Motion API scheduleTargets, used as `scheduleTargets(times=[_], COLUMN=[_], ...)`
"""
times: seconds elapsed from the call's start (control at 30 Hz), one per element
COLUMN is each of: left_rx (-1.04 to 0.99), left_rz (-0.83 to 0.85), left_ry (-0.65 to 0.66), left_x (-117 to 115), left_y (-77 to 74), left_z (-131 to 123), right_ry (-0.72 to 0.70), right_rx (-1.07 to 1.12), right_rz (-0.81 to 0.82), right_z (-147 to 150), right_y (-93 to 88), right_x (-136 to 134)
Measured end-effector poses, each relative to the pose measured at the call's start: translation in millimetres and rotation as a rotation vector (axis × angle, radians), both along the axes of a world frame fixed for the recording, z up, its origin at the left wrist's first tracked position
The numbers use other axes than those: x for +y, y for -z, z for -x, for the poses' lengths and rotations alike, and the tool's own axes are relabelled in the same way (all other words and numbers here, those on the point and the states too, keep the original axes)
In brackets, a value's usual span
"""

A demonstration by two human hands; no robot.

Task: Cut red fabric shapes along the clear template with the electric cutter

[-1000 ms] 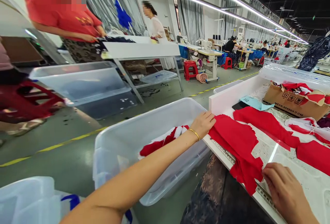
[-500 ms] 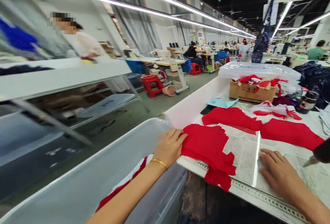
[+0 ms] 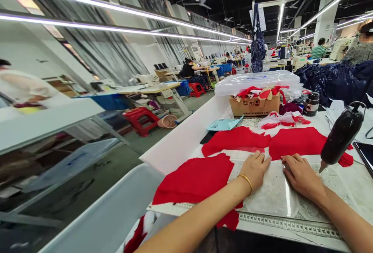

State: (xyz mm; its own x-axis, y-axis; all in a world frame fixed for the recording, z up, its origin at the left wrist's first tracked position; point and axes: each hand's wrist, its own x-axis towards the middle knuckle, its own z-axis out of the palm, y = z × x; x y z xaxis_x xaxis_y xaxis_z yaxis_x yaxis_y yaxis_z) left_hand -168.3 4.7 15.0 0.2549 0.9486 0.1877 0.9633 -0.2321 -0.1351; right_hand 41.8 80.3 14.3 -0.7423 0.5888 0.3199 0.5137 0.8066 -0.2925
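Two bare hands lie flat on a clear, see-through plastic sheet point(image 3: 271, 193). The left hand point(image 3: 255, 171), with a thin gold bangle point(image 3: 245, 183) on its wrist, and the right hand point(image 3: 301, 175) are both open, with the fingers spread. They are near each other but apart, and neither is clamped on anything. The sheet rests on a long white surface point(image 3: 180, 144), and a white tape measure point(image 3: 291, 224) runs along the front edge. Just left of the left hand lies a big piece of red cloth point(image 3: 192, 179), and the left arm crosses over its lower edge. A second red cloth piece point(image 3: 236, 140) and a third red cloth piece point(image 3: 297, 142) lie just past the sheet. The cloth looks soft, thin and light, so it may flop and slide; it seems best to pinch it by an edge with two hands. The sheet looks stiff and slippery, so a flat hand or a firm grip at its edge should suit it. Farther back sits a brown cardboard box point(image 3: 255, 106) full of red and white scraps, and a black pointed tool point(image 3: 340, 138) stands right of the right hand.
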Motion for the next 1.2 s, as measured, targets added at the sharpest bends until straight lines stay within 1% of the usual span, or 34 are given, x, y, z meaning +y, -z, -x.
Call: scheduleTargets(times=[0.07,0.13,0.2,0.37,0.47,0.57,0.7,0.77,0.83,0.93,1.03,1.13,1.2], left_rx=[-0.001,0.003,0.01,0.03,0.026,0.007,-0.014,-0.014,-0.007,0.007,0.0,-0.057,-0.106], left_rz=[0.009,0.009,0.0,-0.051,-0.095,-0.147,-0.219,-0.253,-0.28,-0.31,-0.32,-0.212,-0.149], left_ry=[0.0,0.01,0.03,0.098,0.13,0.142,0.152,0.174,0.205,0.26,0.334,0.423,0.429], left_x=[10.4,10.4,0.5,-40.0,-52.7,-48.8,-29.1,-22.5,-23.0,-39.0,-66.7,-92.6,-101.5], left_y=[-0.4,-1.0,-1.6,-5.1,-5.9,-2.2,4.5,4.6,1.4,-9.2,-23.7,-35.7,-38.7], left_z=[-8.3,-13.2,-15.9,-15.9,-14.0,-13.0,-12.8,-13.8,-16.0,-19.0,-15.9,-3.3,8.3], right_ry=[-0.011,-0.024,-0.039,-0.07,-0.107,-0.103,-0.115,-0.126,-0.124,-0.125,-0.138,-0.103,-0.054], right_rx=[0.03,0.053,0.064,0.028,0.039,0.066,0.108,0.144,0.191,0.244,0.287,0.293,0.274], right_rz=[-0.001,-0.003,-0.005,0.007,0.013,0.001,-0.032,-0.063,-0.091,-0.125,-0.175,-0.212,-0.209], right_z=[-2.0,-2.4,-1.8,-1.1,-3.9,-10.0,-22.7,-29.8,-36.5,-46.1,-57.9,-75.2,-89.5], right_y=[-0.4,-1.0,-2.1,-9.4,-15.1,-17.7,-13.2,-9.3,-6.5,-6.1,-7.8,-7.4,-5.5], right_x=[0.1,-0.2,-2.2,-13.6,-18.5,-20.9,-24.5,-26.9,-29.3,-32.8,-35.5,-34.0,-29.0])
